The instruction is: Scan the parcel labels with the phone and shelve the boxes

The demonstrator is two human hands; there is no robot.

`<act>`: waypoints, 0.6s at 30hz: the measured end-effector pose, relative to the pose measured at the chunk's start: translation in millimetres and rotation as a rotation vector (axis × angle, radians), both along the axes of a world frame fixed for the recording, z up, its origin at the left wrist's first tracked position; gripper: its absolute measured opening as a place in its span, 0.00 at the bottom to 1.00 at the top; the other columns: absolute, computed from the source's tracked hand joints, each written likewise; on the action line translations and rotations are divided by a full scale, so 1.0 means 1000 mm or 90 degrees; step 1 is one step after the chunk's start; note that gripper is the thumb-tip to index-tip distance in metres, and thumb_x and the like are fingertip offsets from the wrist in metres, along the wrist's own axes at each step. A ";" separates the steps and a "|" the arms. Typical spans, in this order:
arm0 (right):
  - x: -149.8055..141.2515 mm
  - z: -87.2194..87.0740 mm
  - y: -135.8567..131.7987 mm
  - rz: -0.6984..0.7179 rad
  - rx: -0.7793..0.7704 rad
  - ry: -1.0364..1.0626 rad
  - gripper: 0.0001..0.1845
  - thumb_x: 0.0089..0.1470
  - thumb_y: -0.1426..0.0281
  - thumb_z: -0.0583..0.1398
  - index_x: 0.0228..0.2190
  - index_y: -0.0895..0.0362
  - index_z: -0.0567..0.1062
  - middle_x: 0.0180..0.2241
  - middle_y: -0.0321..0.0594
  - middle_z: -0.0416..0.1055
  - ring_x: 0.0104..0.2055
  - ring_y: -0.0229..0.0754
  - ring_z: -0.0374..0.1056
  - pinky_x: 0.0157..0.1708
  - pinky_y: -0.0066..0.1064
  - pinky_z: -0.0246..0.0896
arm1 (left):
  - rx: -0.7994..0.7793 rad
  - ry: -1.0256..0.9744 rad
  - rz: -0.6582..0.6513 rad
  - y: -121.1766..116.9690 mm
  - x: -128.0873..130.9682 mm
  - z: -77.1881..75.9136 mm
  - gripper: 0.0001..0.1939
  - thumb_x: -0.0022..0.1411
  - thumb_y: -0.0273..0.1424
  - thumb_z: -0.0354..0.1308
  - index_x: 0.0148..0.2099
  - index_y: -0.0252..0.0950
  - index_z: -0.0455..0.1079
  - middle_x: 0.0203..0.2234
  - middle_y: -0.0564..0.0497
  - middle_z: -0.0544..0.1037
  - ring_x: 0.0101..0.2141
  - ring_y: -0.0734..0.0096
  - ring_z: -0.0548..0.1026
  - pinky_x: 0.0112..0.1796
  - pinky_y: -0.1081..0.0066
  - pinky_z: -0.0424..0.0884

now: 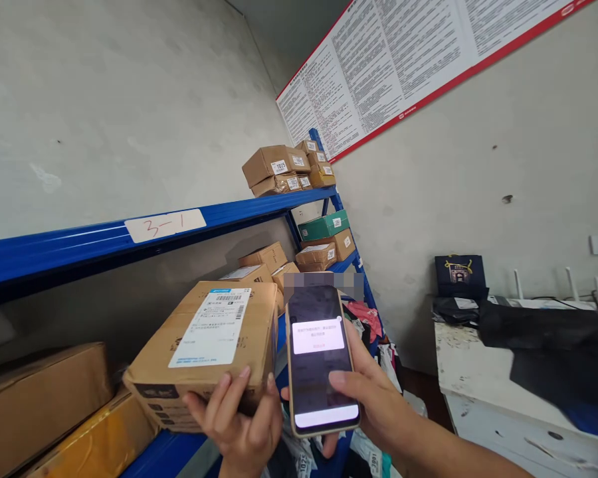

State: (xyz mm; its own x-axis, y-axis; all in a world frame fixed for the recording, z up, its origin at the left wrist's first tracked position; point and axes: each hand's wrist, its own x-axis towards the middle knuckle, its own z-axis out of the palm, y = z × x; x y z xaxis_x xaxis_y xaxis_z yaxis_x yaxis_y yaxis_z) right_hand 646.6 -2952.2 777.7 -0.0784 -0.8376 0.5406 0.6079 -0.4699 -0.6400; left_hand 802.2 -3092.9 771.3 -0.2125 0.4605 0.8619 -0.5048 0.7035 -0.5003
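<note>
My right hand grips a smartphone upright, its thumb resting on the lit screen. A white pop-up box shows on the dark display. To the left, my left hand holds a cardboard box by its near edge, fingers bent against the front and side. A white shipping label with barcodes covers part of the box's top. The box is tilted at the shelf's front, just left of the phone; its underside is hidden.
A blue shelf beam marked "3-1" crosses above the box. More cartons sit at lower left, and labelled parcels stand on the upper shelf. Bagged packages lie below. At right, a white table carries dark bags.
</note>
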 end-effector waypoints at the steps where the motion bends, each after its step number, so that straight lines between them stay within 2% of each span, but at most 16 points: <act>1: 0.000 -0.001 -0.001 -0.015 0.009 -0.019 0.46 0.56 0.62 0.65 0.63 0.44 0.42 0.44 0.43 0.77 0.33 0.45 0.79 0.20 0.26 0.75 | 0.013 -0.005 0.009 0.000 0.002 0.004 0.16 0.47 0.17 0.69 0.35 0.39 0.71 0.56 0.45 0.69 0.64 0.56 0.59 0.67 0.46 0.43; 3: 0.000 -0.001 -0.003 -0.042 0.044 -0.057 0.44 0.59 0.59 0.62 0.65 0.44 0.41 0.42 0.43 0.78 0.33 0.47 0.79 0.17 0.25 0.73 | 0.055 -0.010 0.028 -0.003 0.009 0.015 0.13 0.49 0.19 0.69 0.37 0.38 0.74 0.62 0.42 0.63 0.66 0.50 0.56 0.66 0.43 0.43; 7: -0.006 0.000 -0.007 -0.109 0.153 -0.115 0.38 0.63 0.57 0.57 0.67 0.47 0.44 0.43 0.47 0.79 0.33 0.49 0.79 0.11 0.22 0.66 | 0.158 -0.022 0.051 -0.011 0.023 0.039 0.09 0.55 0.23 0.66 0.41 0.37 0.76 0.63 0.38 0.61 0.63 0.37 0.59 0.60 0.33 0.50; 10: -0.014 -0.005 -0.011 -0.125 0.157 -0.118 0.41 0.62 0.57 0.59 0.67 0.45 0.46 0.46 0.48 0.78 0.33 0.49 0.80 0.11 0.22 0.66 | 0.198 -0.052 0.068 -0.014 0.032 0.052 0.15 0.58 0.28 0.64 0.48 0.37 0.75 0.65 0.36 0.56 0.64 0.31 0.56 0.60 0.31 0.49; 12: -0.018 -0.011 -0.015 -0.088 0.129 -0.118 0.42 0.59 0.58 0.62 0.67 0.44 0.47 0.48 0.48 0.78 0.35 0.50 0.80 0.14 0.25 0.70 | 0.226 -0.052 0.067 -0.016 0.037 0.054 0.28 0.59 0.29 0.63 0.61 0.39 0.67 0.67 0.35 0.53 0.65 0.33 0.53 0.61 0.33 0.49; 14: -0.021 -0.017 -0.021 -0.031 0.116 -0.130 0.38 0.58 0.59 0.62 0.65 0.48 0.55 0.49 0.50 0.78 0.36 0.52 0.80 0.17 0.29 0.74 | 0.269 -0.030 0.058 -0.020 0.042 0.053 0.42 0.60 0.32 0.63 0.72 0.40 0.48 0.68 0.35 0.50 0.66 0.37 0.51 0.62 0.35 0.49; 15: -0.022 -0.020 -0.026 -0.005 0.119 -0.140 0.32 0.60 0.58 0.60 0.62 0.52 0.61 0.50 0.52 0.78 0.37 0.52 0.80 0.17 0.29 0.74 | 0.296 -0.012 0.055 -0.023 0.045 0.051 0.47 0.61 0.33 0.62 0.73 0.39 0.40 0.69 0.35 0.49 0.67 0.39 0.49 0.63 0.36 0.48; 17: -0.025 -0.023 -0.036 0.022 0.113 -0.155 0.25 0.64 0.57 0.52 0.56 0.56 0.72 0.50 0.52 0.78 0.38 0.52 0.80 0.17 0.26 0.70 | 0.348 0.028 0.056 -0.034 0.049 0.045 0.49 0.62 0.38 0.61 0.74 0.36 0.35 0.70 0.35 0.45 0.68 0.40 0.46 0.64 0.37 0.47; 18: -0.027 -0.023 -0.042 0.021 0.106 -0.158 0.25 0.65 0.58 0.48 0.53 0.57 0.75 0.49 0.50 0.79 0.37 0.50 0.79 0.19 0.26 0.69 | 0.374 0.051 0.059 -0.040 0.051 0.042 0.49 0.62 0.42 0.59 0.74 0.35 0.36 0.70 0.35 0.44 0.68 0.39 0.45 0.64 0.36 0.47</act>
State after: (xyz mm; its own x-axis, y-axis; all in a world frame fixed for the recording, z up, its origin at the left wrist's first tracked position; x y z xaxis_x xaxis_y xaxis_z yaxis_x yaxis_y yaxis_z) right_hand 619.7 -2994.0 754.9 -0.1620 -0.9174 0.3635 0.7688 -0.3483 -0.5363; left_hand 852.9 -3133.2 813.2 -0.1523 -0.1146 0.9817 -0.5970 0.8023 0.0011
